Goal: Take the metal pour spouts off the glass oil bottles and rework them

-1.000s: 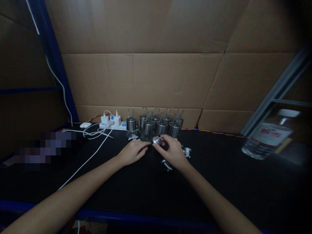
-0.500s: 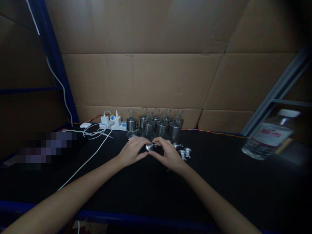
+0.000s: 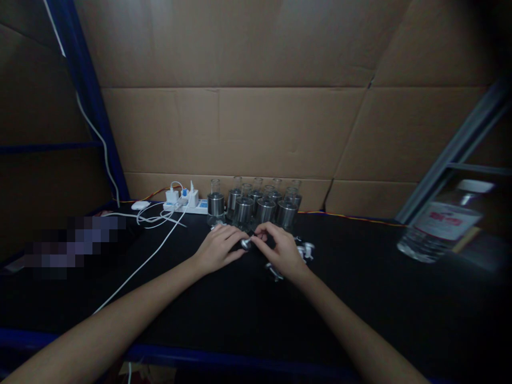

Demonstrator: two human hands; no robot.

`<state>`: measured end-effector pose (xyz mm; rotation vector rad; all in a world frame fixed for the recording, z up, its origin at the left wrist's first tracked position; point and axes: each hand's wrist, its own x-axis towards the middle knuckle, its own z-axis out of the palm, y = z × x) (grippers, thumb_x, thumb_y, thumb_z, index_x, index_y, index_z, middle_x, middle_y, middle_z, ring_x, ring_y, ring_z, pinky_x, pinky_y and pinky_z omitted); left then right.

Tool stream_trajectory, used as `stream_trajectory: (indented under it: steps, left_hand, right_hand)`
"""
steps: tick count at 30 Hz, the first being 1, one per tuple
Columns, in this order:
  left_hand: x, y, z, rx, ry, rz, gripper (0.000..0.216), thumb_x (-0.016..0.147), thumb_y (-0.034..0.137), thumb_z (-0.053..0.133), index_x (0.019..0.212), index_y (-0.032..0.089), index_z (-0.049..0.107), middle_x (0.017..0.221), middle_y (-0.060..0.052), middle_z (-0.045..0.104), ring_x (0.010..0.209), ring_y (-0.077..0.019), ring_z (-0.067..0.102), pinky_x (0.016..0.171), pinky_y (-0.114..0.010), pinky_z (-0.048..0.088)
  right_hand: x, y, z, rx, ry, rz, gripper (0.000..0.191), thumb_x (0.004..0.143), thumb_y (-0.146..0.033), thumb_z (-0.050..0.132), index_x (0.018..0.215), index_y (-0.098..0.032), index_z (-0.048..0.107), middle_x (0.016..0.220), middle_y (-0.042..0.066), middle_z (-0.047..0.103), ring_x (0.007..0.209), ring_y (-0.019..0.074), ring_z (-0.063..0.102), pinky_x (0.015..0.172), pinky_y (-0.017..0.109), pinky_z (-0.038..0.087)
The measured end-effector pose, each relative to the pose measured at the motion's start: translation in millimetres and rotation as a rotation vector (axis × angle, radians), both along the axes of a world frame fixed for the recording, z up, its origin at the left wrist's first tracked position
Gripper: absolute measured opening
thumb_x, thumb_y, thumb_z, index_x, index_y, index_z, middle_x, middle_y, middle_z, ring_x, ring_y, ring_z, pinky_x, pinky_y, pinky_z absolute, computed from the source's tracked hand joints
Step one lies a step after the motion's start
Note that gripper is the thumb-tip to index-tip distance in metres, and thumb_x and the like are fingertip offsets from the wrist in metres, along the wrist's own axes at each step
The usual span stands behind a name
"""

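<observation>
My left hand [image 3: 219, 247] is closed on a small round silver metal piece [image 3: 245, 244], its thumb and fingers pinching the edge. From the other side, my right hand [image 3: 283, 253] brings thumb and index finger together at the piece's narrow end; whatever lies between those fingertips is too small to make out. Several small silver and white fittings [image 3: 308, 250] lie beside and partly behind my right hand. Just beyond both hands stand several glass-necked cylinders with metal bands [image 3: 244, 209], all upright in a cluster.
A white power strip [image 3: 200, 207] with plugs and loose white cables [image 3: 154, 255] lies left of the cylinders. Far right stands a large clear plastic bottle [image 3: 440, 221] with a white cap. A cardboard wall [image 3: 276, 128] closes off the back of the black tabletop [image 3: 224, 314].
My right fingers have shifted on the metal piece, and the thumb now reaches further up toward its narrow end. The piece has tilted slightly. More small fittings show under my right hand.
</observation>
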<state>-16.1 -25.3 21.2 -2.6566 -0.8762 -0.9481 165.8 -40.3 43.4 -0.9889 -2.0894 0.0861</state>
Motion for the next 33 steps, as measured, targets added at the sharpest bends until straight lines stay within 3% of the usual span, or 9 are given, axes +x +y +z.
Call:
stream_trajectory:
  steps: [10,21,33]
  left_hand:
    - [-0.6,-1.2,1.4,0.011,0.007,-0.001,0.027,0.081,0.034,0.042,0.102,0.018,0.046,0.095,-0.005,0.055,0.088,-0.0179,0.049,0.075,-0.031,0.036]
    - [0.4,-1.8,1.0,-0.012,-0.013,-0.137,0.025,0.083,0.026,0.039,0.105,0.016,0.041,0.1,-0.007,0.055,0.092,-0.0167,0.049,0.081,-0.031,0.035]
    - [-0.8,-3.0,-1.5,-0.165,-0.233,-0.182,0.027,0.086,0.021,0.027,0.108,0.017,0.042,0.101,-0.006,0.055,0.092,-0.0164,0.05,0.082,-0.03,0.036]
  right_hand:
    - [-0.7,1.0,2.1,-0.004,0.101,0.011,0.013,0.077,-0.025,0.049,0.078,-0.016,0.059,0.07,0.003,0.054,0.063,0.0118,0.05,0.058,0.024,0.04]
    - [2.3,4.8,-1.7,-0.159,0.249,0.066,0.014,0.076,-0.025,0.05,0.073,-0.016,0.061,0.069,0.003,0.058,0.063,0.0125,0.053,0.055,0.023,0.04]
    - [-3.6,3.7,-2.4,-0.423,0.496,0.235,0.013,0.072,-0.027,0.054,0.071,-0.015,0.058,0.06,-0.001,0.052,0.049,0.0085,0.049,0.049,0.022,0.039]
